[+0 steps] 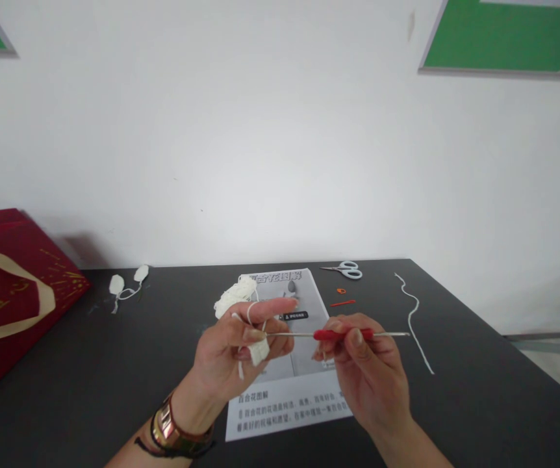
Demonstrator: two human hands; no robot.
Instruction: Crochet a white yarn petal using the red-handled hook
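Note:
My right hand (365, 370) is closed around the red grip of a thin metal crochet hook (343, 335), which lies level and points left. The hook's tip meets a small white crocheted piece (259, 351) pinched between the thumb and fingers of my left hand (241, 348). White yarn is looped over the raised index finger of that hand and runs back to a loose bundle of white yarn (234, 296) on the dark table (114, 377). Both hands hover above a printed instruction sheet (284, 403).
A dark red bag (12, 292) stands at the table's left edge. Two small white crocheted pieces (127, 283) lie near the back left. Scissors (345, 269), small orange markers (342, 298) and a loose white strand (414, 318) lie at the back right. The white wall is close behind.

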